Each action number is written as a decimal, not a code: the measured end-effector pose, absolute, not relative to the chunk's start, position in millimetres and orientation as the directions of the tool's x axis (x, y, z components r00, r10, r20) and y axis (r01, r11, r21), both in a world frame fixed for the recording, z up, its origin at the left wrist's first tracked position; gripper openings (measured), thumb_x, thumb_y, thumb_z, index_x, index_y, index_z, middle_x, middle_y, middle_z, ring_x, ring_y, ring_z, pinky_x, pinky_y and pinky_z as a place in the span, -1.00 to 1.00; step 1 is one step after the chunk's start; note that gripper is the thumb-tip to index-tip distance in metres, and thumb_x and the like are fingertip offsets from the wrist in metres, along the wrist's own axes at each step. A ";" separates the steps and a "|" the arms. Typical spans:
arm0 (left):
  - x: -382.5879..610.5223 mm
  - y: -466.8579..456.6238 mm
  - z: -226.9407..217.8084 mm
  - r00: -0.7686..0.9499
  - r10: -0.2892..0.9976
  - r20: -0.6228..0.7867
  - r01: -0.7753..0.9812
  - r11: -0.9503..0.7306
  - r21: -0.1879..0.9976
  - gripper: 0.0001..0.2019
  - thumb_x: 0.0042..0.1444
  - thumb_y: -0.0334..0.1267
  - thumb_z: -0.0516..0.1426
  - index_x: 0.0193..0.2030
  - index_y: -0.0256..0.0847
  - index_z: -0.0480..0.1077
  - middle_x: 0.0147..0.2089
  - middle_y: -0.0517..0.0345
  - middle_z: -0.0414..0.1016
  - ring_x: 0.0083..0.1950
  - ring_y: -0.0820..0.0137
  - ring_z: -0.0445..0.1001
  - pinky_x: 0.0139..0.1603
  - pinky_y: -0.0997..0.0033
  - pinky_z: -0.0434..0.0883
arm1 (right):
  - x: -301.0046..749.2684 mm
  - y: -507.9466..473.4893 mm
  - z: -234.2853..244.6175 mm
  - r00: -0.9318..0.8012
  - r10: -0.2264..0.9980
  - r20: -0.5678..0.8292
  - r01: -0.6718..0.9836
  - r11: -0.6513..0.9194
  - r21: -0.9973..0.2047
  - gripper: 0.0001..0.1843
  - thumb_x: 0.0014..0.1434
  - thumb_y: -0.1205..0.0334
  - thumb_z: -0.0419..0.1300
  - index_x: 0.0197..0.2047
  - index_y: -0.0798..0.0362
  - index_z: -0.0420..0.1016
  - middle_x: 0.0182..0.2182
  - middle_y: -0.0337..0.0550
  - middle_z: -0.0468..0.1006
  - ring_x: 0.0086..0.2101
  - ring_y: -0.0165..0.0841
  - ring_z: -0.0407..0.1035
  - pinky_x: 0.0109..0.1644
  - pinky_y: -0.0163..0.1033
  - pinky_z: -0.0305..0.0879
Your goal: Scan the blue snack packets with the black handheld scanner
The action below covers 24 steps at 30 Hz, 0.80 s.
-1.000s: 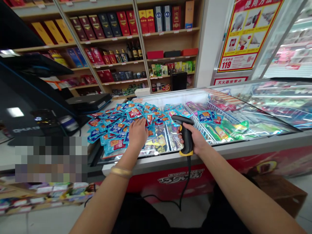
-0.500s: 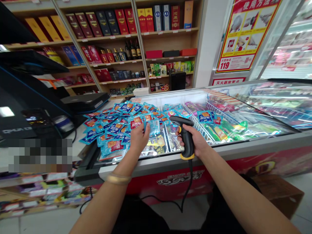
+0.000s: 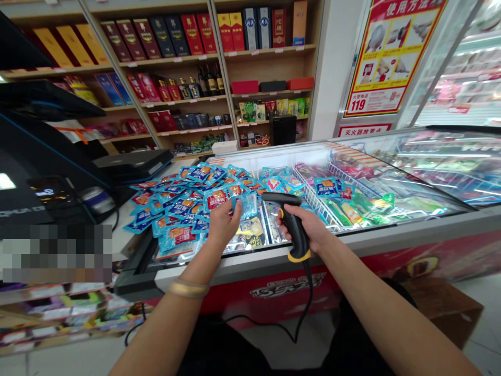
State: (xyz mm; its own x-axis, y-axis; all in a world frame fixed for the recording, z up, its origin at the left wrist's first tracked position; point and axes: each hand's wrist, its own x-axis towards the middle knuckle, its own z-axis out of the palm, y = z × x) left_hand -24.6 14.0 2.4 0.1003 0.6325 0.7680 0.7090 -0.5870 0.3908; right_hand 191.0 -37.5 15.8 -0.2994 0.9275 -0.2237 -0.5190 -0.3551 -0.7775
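My left hand (image 3: 225, 224): pinching a blue snack packet (image 3: 248, 205) above the packet pile (image 3: 176, 209).
My right hand (image 3: 305, 224): clenched around a barcode scanner (image 3: 298, 241).

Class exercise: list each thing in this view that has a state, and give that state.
Left hand, gripping a blue snack packet
Right hand, wrapped around the barcode scanner
Scanner cable, hanging slack
Snack packet pile, heaped loosely
Freezer glass lid, covering the right part
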 end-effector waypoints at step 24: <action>145.5 56.8 22.4 0.520 0.676 0.522 0.705 -0.685 0.185 -0.60 0.31 -0.29 -0.11 0.24 -0.23 0.26 0.23 -0.12 0.36 0.18 0.23 0.41 0.15 0.21 0.38 | 332.3 -16.6 24.1 0.153 0.970 -0.188 -0.683 -0.034 -0.729 -0.81 0.16 0.16 0.13 -0.39 0.12 0.38 -0.57 -0.19 0.37 -0.61 -0.48 0.23 -0.66 -0.44 0.23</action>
